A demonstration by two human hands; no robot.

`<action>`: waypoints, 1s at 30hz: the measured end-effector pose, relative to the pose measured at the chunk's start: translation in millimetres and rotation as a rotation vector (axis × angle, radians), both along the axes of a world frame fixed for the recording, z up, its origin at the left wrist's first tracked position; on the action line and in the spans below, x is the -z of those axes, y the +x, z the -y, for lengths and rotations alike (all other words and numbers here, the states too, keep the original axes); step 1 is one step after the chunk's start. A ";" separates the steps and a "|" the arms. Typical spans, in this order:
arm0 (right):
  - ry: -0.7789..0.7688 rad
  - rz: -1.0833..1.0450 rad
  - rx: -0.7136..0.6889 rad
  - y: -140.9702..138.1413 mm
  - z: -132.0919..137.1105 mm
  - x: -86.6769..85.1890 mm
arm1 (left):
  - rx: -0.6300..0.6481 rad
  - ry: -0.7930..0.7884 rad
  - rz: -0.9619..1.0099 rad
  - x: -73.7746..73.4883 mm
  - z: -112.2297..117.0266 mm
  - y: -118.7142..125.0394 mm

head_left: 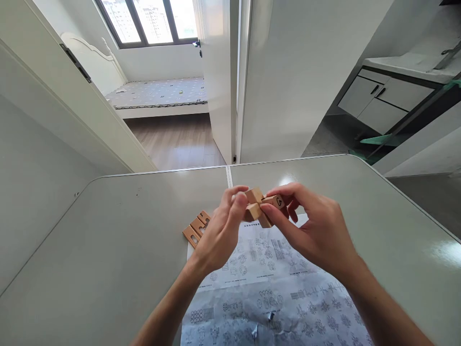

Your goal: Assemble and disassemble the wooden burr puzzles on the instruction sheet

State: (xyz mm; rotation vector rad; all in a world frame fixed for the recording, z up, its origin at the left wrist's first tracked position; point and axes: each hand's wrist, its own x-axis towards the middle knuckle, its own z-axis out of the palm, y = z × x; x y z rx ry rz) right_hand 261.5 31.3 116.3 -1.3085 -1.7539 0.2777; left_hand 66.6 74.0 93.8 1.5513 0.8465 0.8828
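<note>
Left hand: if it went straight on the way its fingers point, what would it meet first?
The wooden puzzle: the left hand points forward and toward the right hand, and its fingertips are touching the puzzle. Just beyond lie the right hand's fingers, though depth is hard to judge.

Pale grey folding table (108,230) in a bright, white-walled room.
Opens through a doorway onto wood floor (173,139), a patterned mattress (162,91) and a sunlit window (151,19); white door (216,81) ahead, grey cabinets (378,98) at right.
</note>
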 end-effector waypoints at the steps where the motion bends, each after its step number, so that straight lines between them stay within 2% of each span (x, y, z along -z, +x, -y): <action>1: -0.025 -0.031 0.012 -0.2 0.1 -0.8 | -0.023 0.131 -0.066 -1.7 0.5 -2.2; 3: -0.065 -0.094 0.013 -0.4 0.4 -2.1 | 0.000 0.340 -0.180 -6.1 1.4 -6.0; 5: -0.090 -0.124 -0.003 0.0 1.0 -2.5 | 0.035 0.413 -0.265 -11.2 2.2 -8.8; 9: -0.113 -0.083 -0.072 2.5 3.0 -2.2 | 0.029 0.407 -0.305 -19.1 1.4 -14.2; 14: -0.087 -0.023 -0.208 4.0 4.5 -6.3 | 0.062 0.417 -0.252 -21.7 -4.3 -21.3; 18: 0.005 0.033 -0.176 2.4 4.1 -6.4 | 0.067 0.451 -0.218 -20.6 -6.2 -21.6; 23: 0.070 0.075 -0.125 0.4 2.9 0.3 | -0.001 0.491 -0.251 -18.9 -4.5 -18.7; 30: 0.112 0.053 -0.090 -2.5 2.9 0.9 | -0.040 0.528 -0.271 -18.4 -3.9 -17.5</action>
